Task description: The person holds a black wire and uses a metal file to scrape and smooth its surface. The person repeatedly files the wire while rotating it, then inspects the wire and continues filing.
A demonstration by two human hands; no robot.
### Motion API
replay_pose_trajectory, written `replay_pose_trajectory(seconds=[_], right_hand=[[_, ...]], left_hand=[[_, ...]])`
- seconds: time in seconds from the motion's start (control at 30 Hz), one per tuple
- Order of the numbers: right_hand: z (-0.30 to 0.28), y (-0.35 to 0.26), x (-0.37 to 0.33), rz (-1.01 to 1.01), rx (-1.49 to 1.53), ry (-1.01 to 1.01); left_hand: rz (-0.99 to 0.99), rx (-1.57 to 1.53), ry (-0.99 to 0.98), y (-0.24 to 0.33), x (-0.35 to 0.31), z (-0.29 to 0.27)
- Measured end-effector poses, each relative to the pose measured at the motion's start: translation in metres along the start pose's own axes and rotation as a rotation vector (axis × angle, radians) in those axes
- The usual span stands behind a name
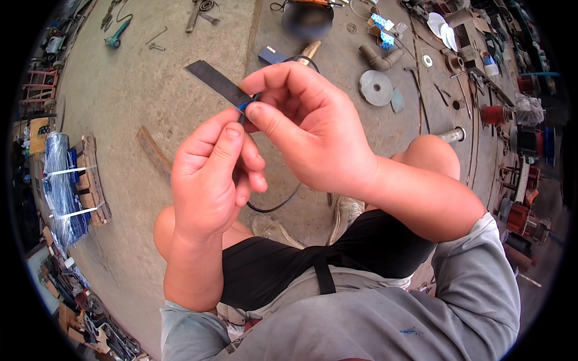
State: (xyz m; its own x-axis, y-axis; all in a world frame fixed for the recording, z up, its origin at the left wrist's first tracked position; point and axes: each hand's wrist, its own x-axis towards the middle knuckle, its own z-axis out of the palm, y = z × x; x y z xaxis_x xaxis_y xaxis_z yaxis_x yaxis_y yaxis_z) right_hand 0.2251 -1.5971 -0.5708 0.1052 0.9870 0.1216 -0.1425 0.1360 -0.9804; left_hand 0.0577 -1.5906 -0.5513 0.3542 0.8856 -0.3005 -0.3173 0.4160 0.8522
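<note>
Above the floor, in front of my knees, a flat dark strip (217, 83) like tape or rubber sticks out to the upper left from between my fingertips. My right hand (322, 132) pinches its lower end between thumb and curled forefinger. A small bit of blue shows at that pinch. Just below, my left hand (208, 165) is closed, thumb against forefinger, on what looks like a thin black cable (274, 209), which loops down behind the hands toward my shoes. My fingers hide how strip and cable meet.
A round dark pan (307, 21), a pipe elbow (380, 58), a grey disc (375, 88) and a hammer (418, 96) lie on the concrete beyond my hands. A curved rusty metal bar (153, 153) is at left. Plastic-wrapped goods (63, 186) stand farther left.
</note>
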Motion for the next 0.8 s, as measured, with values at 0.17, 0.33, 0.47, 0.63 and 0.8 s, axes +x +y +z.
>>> replay_pose_trajectory(seconds=[0.17, 0.33, 0.47, 0.63, 0.8], right_hand=[[-0.005, -0.011, -0.002, 0.091, -0.073, -0.13], [-0.004, -0.013, 0.003, 0.113, 0.195, -0.04], [-0.006, -0.015, 0.005, 0.068, 0.178, -0.049], [-0.008, -0.015, 0.008, 0.128, 0.181, -0.003], [-0.018, -0.013, 0.018, 0.221, 0.362, 0.098]], left_hand=[[-0.023, -0.017, -0.106, -0.001, 0.005, -0.011], [-0.004, -0.019, -0.199, 0.002, 0.005, -0.01], [-0.025, -0.018, -0.328, 0.01, 0.009, -0.015], [-0.003, -0.025, -0.315, 0.008, 0.011, -0.009], [0.078, 0.018, -0.261, 0.004, 0.017, -0.016]])
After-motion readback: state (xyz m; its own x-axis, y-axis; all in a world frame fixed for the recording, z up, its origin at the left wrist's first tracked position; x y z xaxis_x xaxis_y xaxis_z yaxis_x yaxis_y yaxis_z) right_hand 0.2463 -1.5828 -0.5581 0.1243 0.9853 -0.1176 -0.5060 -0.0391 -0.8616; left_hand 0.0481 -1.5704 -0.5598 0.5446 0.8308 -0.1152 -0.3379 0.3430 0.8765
